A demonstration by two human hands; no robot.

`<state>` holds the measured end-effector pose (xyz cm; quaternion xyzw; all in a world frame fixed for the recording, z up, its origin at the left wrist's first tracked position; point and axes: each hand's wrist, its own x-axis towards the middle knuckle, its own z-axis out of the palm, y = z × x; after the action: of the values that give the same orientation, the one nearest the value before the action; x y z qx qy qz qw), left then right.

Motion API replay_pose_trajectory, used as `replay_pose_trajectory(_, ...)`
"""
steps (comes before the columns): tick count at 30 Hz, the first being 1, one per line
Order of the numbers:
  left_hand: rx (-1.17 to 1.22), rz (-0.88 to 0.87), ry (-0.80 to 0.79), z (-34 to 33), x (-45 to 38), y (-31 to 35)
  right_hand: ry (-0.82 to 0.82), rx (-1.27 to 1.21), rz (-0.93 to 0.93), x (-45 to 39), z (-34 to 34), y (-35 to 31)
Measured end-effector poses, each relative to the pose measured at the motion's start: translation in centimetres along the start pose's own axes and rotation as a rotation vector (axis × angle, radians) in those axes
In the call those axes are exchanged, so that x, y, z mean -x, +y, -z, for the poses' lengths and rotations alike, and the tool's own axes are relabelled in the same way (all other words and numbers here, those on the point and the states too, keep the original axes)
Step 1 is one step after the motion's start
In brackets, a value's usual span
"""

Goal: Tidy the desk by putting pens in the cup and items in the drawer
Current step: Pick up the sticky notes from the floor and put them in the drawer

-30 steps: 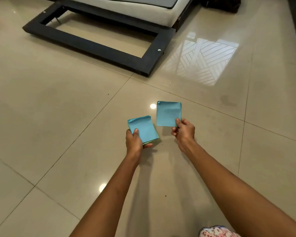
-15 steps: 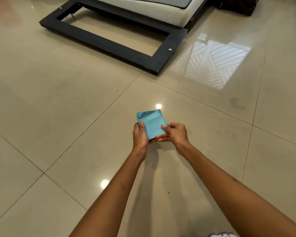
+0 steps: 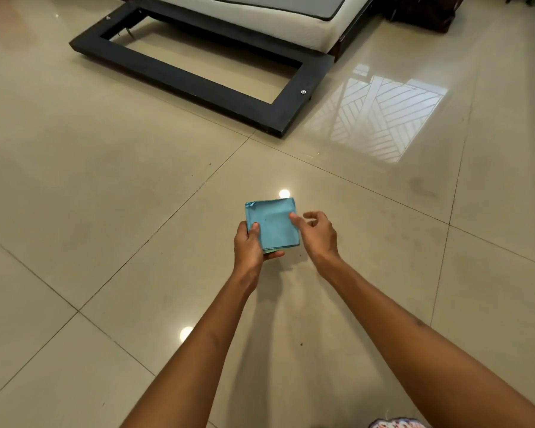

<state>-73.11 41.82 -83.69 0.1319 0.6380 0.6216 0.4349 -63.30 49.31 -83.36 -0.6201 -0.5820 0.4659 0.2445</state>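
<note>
Left hand (image 3: 250, 242) grips a square pad of light blue sticky notes (image 3: 272, 225) by its near left corner, thumb on top and fingers curled beneath, holding it above the glossy beige tiled floor (image 3: 105, 180). Right hand (image 3: 317, 233) hovers just beside the pad's right edge, fingers loosely curled and holding nothing; whether its thumb tip touches the top sheet I cannot tell. One far corner of the pad is dog-eared. Neither cup nor drawer shows, so the pad probably needs carrying elsewhere, and the left hand already has it. A dark rectangular wooden frame (image 3: 198, 84) lies well ahead.
</note>
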Motion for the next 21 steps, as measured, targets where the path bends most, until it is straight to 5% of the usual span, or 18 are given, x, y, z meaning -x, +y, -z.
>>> replay_pose_trajectory(5, -0.081, 0.035, -0.138, -1.0, 0.7, 0.6, -0.285, -0.301, -0.116, 0.3, 0.7, -1.3)
replay_pose_trajectory(14, -0.289, 0.068, -0.187, -3.5, 2.6, 4.3, -0.059, -0.25, -0.126, 1.6, 3.6, -4.5)
replay_pose_trajectory(21, -0.37, 0.139, -0.36, -6.4, 6.7, 14.3, -0.003, -0.383, -0.228, 6.5, 11.5, -10.6)
